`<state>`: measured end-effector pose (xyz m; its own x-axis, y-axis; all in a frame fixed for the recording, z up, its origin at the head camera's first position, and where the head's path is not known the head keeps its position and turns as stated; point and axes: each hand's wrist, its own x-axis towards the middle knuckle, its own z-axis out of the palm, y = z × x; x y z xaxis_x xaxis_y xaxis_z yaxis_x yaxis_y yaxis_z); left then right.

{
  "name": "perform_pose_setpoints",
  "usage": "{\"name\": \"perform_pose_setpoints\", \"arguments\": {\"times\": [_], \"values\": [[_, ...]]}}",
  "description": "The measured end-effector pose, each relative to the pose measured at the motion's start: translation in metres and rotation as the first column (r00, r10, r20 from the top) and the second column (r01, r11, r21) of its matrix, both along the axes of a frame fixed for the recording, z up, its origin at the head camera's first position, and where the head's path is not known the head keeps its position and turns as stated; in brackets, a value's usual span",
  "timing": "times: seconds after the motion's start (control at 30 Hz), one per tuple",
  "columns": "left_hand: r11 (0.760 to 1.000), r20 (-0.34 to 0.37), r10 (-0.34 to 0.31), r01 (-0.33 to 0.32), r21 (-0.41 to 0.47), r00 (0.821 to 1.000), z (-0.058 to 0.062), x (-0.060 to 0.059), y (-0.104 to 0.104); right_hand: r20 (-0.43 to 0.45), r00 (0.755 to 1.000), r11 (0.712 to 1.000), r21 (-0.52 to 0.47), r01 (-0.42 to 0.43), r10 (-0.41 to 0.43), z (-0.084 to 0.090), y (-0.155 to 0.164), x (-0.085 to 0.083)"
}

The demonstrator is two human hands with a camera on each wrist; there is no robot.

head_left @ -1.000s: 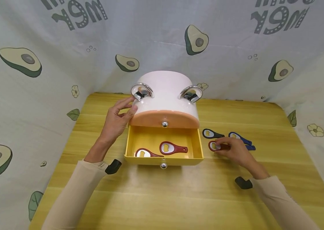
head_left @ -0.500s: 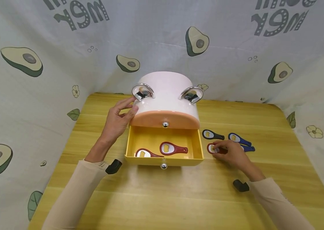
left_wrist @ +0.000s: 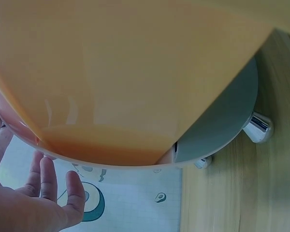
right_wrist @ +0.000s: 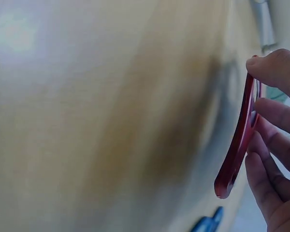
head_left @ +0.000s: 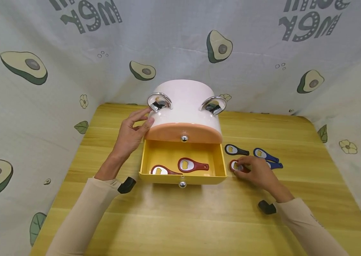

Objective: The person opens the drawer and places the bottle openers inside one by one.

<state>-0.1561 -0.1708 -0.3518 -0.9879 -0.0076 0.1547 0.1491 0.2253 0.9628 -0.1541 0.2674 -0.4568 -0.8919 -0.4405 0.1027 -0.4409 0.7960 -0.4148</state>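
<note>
A white frog-like drawer box with two silver eyes stands at the table's back. Its yellow lower drawer is pulled out. Inside lie two red bottle openers, one flat in the middle and one partly hidden by the front wall. My left hand touches the box's left side, its fingers mostly straight in the left wrist view. Right of the drawer, my right hand pinches another red bottle opener between thumb and fingers. In the right wrist view this opener appears raised off the table.
A black bottle opener and two blue ones, one nearer the back and one partly behind my right hand, lie on the wooden table. Avocado-printed cloth hangs behind the box.
My right hand has shifted slightly left toward the drawer with the red bottle opener. My left hand has stayed at the box's side.
</note>
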Motion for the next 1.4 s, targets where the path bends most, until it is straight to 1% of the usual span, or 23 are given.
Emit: {"name": "perform_pose_setpoints", "arguments": {"times": [0.17,0.37,0.57,0.67,0.83,0.93,1.03,1.2,1.3,1.4], "values": [[1.0,-0.004,0.002,-0.002,0.002,1.0,-0.001,-0.001,-0.001,-0.073,0.997,0.999,-0.026,-0.025,0.023,0.018,-0.005,0.001],[1.0,-0.003,0.0,0.0,0.005,1.0,-0.001,-0.001,-0.001,-0.146,0.989,0.997,-0.059,-0.044,0.035,0.047,-0.017,0.006],[1.0,0.002,0.004,-0.004,0.003,1.0,-0.001,0.0,-0.001,-0.164,0.985,0.987,-0.138,-0.079,0.056,0.081,-0.028,0.011],[1.0,0.002,0.005,-0.005,0.003,1.0,-0.001,0.001,-0.001,-0.196,0.978,0.978,-0.18,-0.109,0.073,0.097,-0.035,0.013],[1.0,-0.001,0.004,-0.004,-0.002,1.0,-0.001,0.0,-0.001,-0.27,0.955,0.963,-0.202,-0.18,0.122,0.122,-0.052,0.02],[1.0,-0.004,0.002,-0.002,0.001,1.0,-0.001,0.0,-0.001,-0.274,0.946,0.946,-0.222,-0.237,0.173,0.134,-0.066,0.024],[1.0,-0.006,0.001,-0.001,0.005,1.0,-0.001,0.0,-0.001,-0.276,0.932,0.918,-0.253,-0.306,0.235,0.141,-0.081,0.026],[1.0,-0.003,-0.001,0.001,0.004,1.0,-0.002,0.0,-0.001,-0.284,0.899,0.855,-0.31,-0.416,0.334,0.142,-0.105,0.026],[1.0,-0.004,0.0,0.0,0.003,1.0,-0.002,0.0,-0.001,-0.284,0.885,0.837,-0.31,-0.45,0.37,0.14,-0.117,0.024],[1.0,-0.003,0.004,-0.004,0.006,1.0,-0.003,-0.001,0.0,-0.271,0.879,0.835,-0.297,-0.464,0.392,0.136,-0.125,0.022]]}}
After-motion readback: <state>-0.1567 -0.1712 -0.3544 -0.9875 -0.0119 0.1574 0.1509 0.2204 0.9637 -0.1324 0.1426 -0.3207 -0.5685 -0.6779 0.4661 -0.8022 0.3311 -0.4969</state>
